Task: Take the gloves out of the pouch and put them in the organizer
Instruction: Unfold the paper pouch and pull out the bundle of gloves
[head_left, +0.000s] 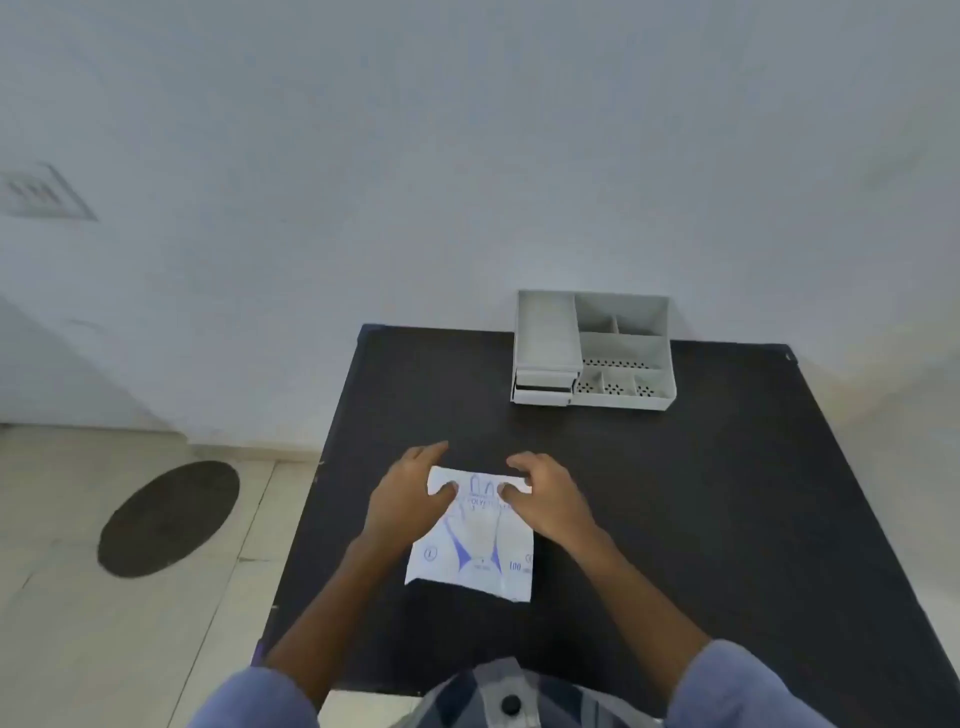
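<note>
Pouch (475, 540) flat on black tabletop (675, 519), near edge. Left hand (410, 499) and right hand (550, 501) pinch its far edge, each grip clamped on paper. Risk: uneven pull rips pouch, gloves (unseen inside) spill. Organizer (595, 351) well apart.

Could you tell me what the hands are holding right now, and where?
Both hands, left and right, grip the glove pouch at its far edge, one near each corner.
</note>
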